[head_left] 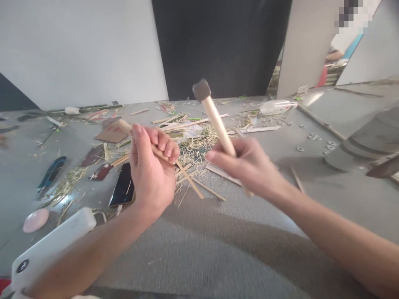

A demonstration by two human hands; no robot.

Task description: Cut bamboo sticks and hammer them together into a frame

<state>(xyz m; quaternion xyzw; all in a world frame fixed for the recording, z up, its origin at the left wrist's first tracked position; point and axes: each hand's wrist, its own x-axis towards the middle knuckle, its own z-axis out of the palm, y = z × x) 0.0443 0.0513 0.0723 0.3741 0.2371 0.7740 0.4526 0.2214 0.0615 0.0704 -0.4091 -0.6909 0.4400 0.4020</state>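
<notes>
My left hand (152,174) is closed around a round wooden stick (160,153), which slants down to the right through the fingers. A thin flat bamboo strip (190,180) runs on from the stick's lower end; I cannot tell whether the two are joined. My right hand (246,166) grips a small hammer (220,126) by its pale wooden handle, its dark blocky head raised up and to the left. The hammer is apart from the stick. Beneath and between the hands lies a heap of wood shavings (199,143) with several loose strips.
Left on the grey table are a blue utility knife (51,174), a black phone (123,187), a white power bank (56,245) and a pink oval object (35,220). To the right are several small rings (314,136), a plastic bottle (277,107) and a grey cylindrical container (364,141).
</notes>
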